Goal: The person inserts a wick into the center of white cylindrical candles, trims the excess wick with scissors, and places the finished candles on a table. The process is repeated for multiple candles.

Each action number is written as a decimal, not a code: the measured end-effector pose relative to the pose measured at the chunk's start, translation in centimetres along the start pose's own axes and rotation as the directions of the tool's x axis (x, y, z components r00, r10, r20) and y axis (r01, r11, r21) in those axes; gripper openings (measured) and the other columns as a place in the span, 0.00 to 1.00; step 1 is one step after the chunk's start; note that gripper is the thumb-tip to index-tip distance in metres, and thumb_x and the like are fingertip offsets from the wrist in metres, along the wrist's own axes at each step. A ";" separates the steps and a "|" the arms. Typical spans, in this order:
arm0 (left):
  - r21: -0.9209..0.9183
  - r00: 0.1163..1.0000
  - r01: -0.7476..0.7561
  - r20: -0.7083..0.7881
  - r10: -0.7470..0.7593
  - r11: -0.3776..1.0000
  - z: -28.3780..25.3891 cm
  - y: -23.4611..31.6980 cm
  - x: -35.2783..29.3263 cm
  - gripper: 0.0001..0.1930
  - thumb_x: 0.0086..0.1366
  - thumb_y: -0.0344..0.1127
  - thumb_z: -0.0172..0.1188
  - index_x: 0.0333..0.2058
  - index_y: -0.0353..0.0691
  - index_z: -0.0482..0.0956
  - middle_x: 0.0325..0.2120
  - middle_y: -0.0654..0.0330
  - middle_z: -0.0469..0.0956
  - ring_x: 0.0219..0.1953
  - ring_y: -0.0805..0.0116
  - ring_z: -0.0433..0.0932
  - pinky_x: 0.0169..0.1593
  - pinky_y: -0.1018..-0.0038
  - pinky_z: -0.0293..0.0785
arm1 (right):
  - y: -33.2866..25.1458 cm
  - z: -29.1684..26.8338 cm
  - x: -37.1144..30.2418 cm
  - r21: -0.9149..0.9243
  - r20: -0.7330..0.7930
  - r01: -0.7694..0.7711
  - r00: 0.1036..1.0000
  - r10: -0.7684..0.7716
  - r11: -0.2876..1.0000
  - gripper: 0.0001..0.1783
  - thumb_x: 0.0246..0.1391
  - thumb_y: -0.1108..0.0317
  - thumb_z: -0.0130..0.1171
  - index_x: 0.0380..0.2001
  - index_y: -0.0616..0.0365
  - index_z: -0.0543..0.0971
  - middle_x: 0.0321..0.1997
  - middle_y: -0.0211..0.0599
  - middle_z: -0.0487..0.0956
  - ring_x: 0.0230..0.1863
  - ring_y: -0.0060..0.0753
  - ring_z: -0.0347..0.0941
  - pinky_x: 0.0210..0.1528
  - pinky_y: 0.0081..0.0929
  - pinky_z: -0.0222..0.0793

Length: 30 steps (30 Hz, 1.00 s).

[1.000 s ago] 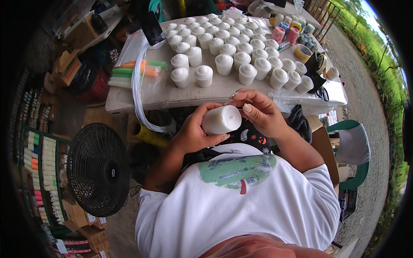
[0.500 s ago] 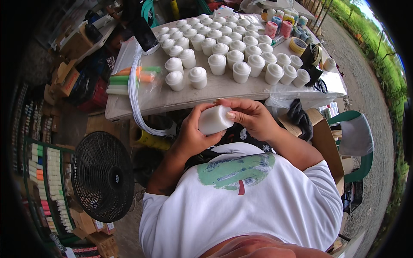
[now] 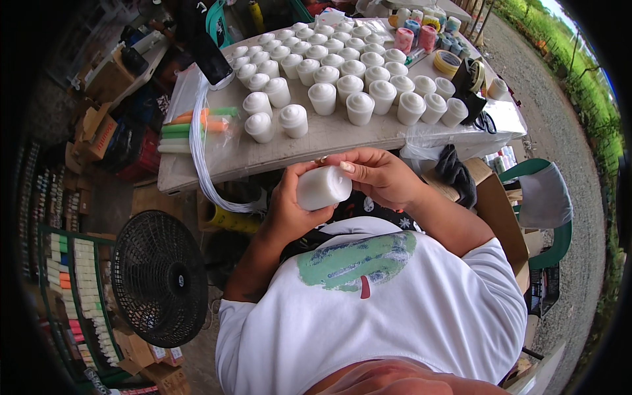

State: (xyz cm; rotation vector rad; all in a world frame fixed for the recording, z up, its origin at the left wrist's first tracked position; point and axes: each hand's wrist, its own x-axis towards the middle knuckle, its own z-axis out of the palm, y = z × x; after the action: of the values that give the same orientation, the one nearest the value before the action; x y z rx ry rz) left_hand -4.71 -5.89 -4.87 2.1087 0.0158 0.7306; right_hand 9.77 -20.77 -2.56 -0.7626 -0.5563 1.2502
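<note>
The left hand (image 3: 284, 203) grasps a tilted, white, waxy cylinder (image 3: 318, 190), and the right hand (image 3: 380, 176), hold unclear, meets its rim.

A crowded tabletop (image 3: 332, 133) under my camera

From my remote seat I see white cylinders (image 3: 360, 109), most dome-topped, standing in loose rows from the centre toward twelve o'clock; pink cylinders (image 3: 404, 41) at two; a black tape dispenser (image 3: 471, 105) at three; clear plastic (image 3: 424, 139) at four; a white cord bundle (image 3: 199, 146), spilling over the edge, at eight; green and orange sticks (image 3: 176, 135) at nine.
</note>
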 end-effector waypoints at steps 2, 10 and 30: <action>0.019 1.000 -0.001 0.022 0.000 1.000 -0.1 0.0 -0.1 0.34 0.42 0.31 0.73 0.49 0.37 0.66 0.41 0.49 0.77 0.43 0.55 0.79 0.45 0.65 0.75 | 0.2 -0.2 0.2 -0.041 0.002 0.001 1.000 -0.001 0.999 0.16 0.57 0.70 0.59 0.48 0.61 0.77 0.48 0.36 0.78 0.49 0.27 0.74 0.54 0.25 0.70; 0.000 0.998 0.050 0.033 -0.050 0.999 0.0 -0.7 -0.3 0.34 0.40 0.32 0.74 0.47 0.37 0.66 0.39 0.50 0.78 0.41 0.55 0.80 0.43 0.64 0.76 | 1.3 -1.3 0.7 -0.004 0.058 -0.030 0.998 0.030 1.000 0.14 0.55 0.74 0.59 0.47 0.59 0.77 0.52 0.34 0.76 0.53 0.30 0.72 0.57 0.30 0.68; 0.034 0.997 0.075 -0.013 -0.074 0.997 0.6 0.1 0.5 0.31 0.40 0.31 0.74 0.44 0.37 0.69 0.36 0.51 0.80 0.39 0.59 0.82 0.42 0.66 0.77 | 2.1 -0.2 0.5 -0.513 0.144 0.346 0.937 -0.318 0.785 0.14 0.62 0.66 0.53 0.48 0.61 0.71 0.47 0.35 0.76 0.50 0.25 0.71 0.53 0.24 0.67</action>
State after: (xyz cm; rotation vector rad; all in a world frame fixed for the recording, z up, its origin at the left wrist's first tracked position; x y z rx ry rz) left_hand -4.00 -6.23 -4.84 2.1249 0.1137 0.7024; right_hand 8.76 -20.07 -4.35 -1.0430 -1.0616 0.7821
